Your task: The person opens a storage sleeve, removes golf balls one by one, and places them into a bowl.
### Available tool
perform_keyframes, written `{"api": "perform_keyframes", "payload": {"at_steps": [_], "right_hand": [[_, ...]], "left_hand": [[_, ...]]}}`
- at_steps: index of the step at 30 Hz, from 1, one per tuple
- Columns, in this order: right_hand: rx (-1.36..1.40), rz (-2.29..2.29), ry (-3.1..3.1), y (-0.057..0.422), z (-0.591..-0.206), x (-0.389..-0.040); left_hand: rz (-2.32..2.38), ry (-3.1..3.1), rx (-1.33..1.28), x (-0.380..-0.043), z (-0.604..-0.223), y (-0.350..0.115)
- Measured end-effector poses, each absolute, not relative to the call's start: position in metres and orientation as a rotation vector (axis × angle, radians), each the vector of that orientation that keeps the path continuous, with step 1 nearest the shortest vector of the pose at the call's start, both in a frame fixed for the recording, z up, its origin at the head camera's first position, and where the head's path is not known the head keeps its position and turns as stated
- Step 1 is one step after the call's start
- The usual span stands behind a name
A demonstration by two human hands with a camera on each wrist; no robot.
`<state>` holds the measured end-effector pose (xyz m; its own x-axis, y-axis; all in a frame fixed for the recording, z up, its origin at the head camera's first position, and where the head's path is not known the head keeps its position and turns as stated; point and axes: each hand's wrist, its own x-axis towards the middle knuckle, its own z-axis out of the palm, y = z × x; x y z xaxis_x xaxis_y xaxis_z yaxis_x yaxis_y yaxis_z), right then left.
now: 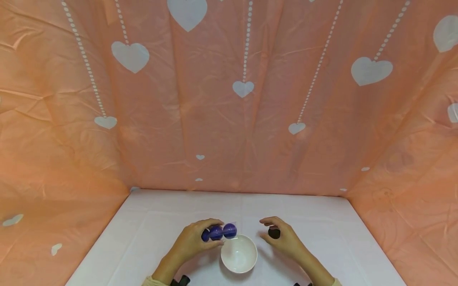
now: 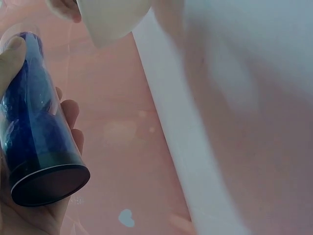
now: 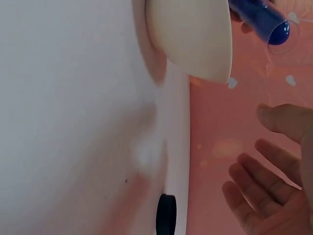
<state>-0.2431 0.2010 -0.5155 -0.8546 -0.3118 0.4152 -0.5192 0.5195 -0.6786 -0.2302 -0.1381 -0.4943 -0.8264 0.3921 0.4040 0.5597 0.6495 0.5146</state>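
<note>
My left hand (image 1: 196,238) grips a clear plastic tube (image 2: 36,117) with several purple-blue balls (image 1: 216,232) inside. A black cap closes the tube's bottom end (image 2: 51,185), while the other end looks uncovered in the right wrist view. That end tips toward the white bowl (image 1: 239,254), close to its far rim. To the bowl's right, my right hand (image 1: 284,238) hovers with fingers spread and nothing held; its palm and fingers (image 3: 264,196) show in the right wrist view. A black round lid (image 3: 166,214) lies on the table near this hand.
The table has a white cover (image 1: 161,210). Peach curtains with white hearts (image 1: 214,119) close it in at the back and both sides. Dark objects (image 1: 184,280) show by each wrist at the bottom of the head view.
</note>
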Motion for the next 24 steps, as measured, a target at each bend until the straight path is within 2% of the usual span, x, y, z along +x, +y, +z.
{"api": "perform_keyframes", "payload": {"at_steps": [24], "right_hand": [[1.041,1.509,-2.254,0.172,-0.513,-0.231]], "left_hand": [[-0.843,-2.59,-0.844,-0.229,-0.49,-0.137]]}}
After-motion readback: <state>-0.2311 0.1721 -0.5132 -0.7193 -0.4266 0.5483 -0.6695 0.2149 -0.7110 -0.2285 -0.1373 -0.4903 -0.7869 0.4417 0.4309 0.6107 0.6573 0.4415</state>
